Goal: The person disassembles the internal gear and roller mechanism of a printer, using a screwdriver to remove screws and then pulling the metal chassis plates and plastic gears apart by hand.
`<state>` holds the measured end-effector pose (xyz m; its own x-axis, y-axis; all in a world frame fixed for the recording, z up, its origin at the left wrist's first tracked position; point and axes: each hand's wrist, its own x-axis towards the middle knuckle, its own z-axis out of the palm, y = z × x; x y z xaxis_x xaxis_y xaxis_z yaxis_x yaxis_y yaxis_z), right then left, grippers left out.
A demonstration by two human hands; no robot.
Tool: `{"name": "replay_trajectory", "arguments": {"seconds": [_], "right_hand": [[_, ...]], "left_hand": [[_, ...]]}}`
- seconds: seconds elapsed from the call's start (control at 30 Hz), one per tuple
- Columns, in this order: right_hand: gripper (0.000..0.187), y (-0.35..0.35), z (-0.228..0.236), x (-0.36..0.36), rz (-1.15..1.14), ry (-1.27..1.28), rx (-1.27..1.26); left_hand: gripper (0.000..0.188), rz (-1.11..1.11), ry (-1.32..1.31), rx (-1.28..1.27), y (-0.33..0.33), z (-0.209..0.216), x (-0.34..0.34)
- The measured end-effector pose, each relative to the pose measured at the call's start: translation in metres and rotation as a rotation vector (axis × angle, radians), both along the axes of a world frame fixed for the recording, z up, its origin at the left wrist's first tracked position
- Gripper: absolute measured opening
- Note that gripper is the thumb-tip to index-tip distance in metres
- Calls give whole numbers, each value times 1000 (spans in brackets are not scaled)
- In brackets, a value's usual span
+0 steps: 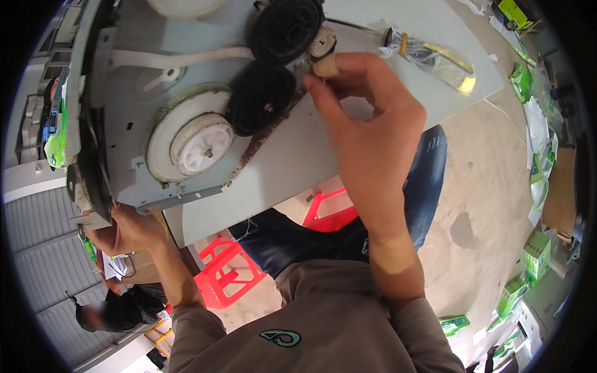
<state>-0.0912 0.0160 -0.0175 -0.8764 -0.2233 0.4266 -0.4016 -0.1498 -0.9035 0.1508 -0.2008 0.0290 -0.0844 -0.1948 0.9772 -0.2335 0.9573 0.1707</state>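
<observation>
A metal frame plate (205, 186) carrying several gears is tilted up over a pale table. On it are a large white gear (207, 146) and two black gears, an upper one (285, 31) and a lower one (261, 98). My left hand (130, 230) is closed around the frame's lower left corner; its fingertips are partly hidden behind the metal. My right hand (376, 115) pinches a small beige gear (323, 45) at the frame's right edge, thumb and forefinger close together. Beyond that hand lies a screwdriver (432, 56) with a clear, yellow-ended handle.
The pale tabletop (298, 161) extends beneath the frame. Below its edge stand red plastic stools (227, 273), close to my legs. Green-and-white boxes (536, 255) and plastic packaging line the floor at right. Another person (124, 311) is at the lower left, beside a brown table.
</observation>
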Motion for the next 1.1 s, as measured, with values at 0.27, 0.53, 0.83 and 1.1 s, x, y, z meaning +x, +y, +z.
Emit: {"name": "replay_trajectory", "arguments": {"seconds": [0.27, 0.53, 0.83, 1.1], "right_hand": [[17, 4, 5, -4, -78, -100, -66], [17, -8, 6, -13, -129, -62, -50], [17, -5, 11, -16, -68, -50, -6], [17, -5, 10, -15, -92, -54, 15]], "left_hand": [[32, -16, -43, 48, 0, -1, 4], [30, -28, -101, -14, 6, 3, -8], [27, -74, -123, -26, 7, 6, -8], [32, -112, -225, -4, 6, 9, -4]]}}
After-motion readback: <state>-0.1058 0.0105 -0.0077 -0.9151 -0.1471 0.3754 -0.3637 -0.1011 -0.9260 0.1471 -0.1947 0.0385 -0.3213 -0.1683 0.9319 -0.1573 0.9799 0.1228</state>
